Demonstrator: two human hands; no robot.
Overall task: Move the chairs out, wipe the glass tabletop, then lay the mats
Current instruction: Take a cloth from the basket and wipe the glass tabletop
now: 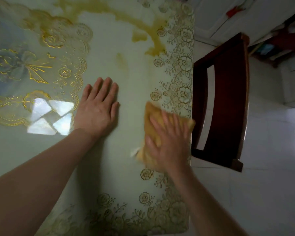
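Now the yellow wiping cloth point(153, 120) lies flat on the pale glass top of the bench point(126, 92), close to its right edge, where a band of golden flowers is printed. The right hand point(167, 138) presses on the cloth with straight, spread fingers; its grip is released, nothing is clenched, and the hand looks blurred. The left hand point(97, 108) rests flat on the bare glass, well apart from the cloth, fingers straight, grip also released. Yellowish-brown smears point(143, 29) run over the glass farther from the person. At the left lies a translucent lace-pattern mat with gold edging point(41, 65). Beside the right edge a dark brown wooden chair point(226, 99) stands on the white floor tiles point(271, 167).
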